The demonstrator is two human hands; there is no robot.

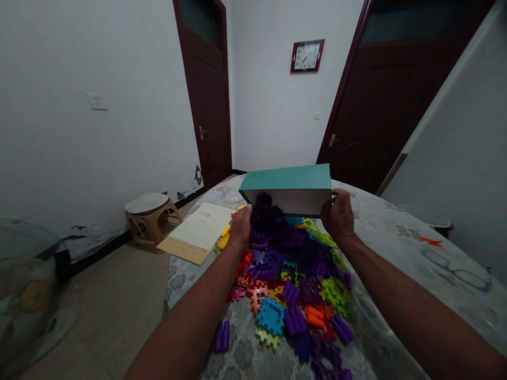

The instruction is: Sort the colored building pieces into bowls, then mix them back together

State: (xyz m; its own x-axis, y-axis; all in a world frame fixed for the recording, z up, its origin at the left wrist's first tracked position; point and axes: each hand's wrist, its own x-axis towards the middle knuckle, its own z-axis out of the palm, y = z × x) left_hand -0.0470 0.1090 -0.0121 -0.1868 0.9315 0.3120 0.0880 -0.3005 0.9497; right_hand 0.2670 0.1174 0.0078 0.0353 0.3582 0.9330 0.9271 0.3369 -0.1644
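Note:
My left hand (241,226) and my right hand (339,214) grip a teal box (287,177) at its two ends. The box is tipped on its side, with its open mouth facing me. Dark purple plastic pieces (269,214) spill from the mouth, some blurred. Below lies a heap of interlocking plastic building pieces: a blue gear-edged square (271,315), lime green pieces (335,295), orange tubes (315,315) and purple tubes (295,321). One purple piece (222,336) lies apart, near my left forearm. The fingers behind the box are partly hidden.
The table (184,290) has a patterned, transparent cover. An open paper folder (202,229) lies at its left edge. Eyeglasses (455,269) and an orange item (431,241) rest on the right. A stool (152,216) and a fan (34,301) stand on the left.

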